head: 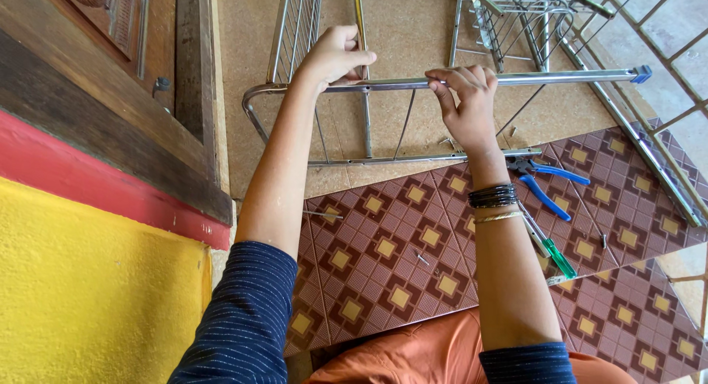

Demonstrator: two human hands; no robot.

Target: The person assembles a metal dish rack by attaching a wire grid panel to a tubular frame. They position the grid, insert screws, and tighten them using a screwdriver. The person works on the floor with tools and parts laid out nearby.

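Your left hand (335, 56) and right hand (464, 96) each keep a closed grip on the shiny steel tube (531, 78), blue-capped, atop the wire rack frame (295, 30) over patterned floor tiles (391, 244).

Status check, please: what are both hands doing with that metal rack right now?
Left hand and right hand both closed on the shiny steel top tube of the wire rack. Blue-handled pliers and green-handled screwdriver lie on the patterned floor tiles, untouched.

A home entrance is indicated: a carved wooden door (110, 15), a yellow-and-red painted wall (88, 281), and patterned floor tiles (383, 244) are seen, with pliers (549, 181) laid on the floor.
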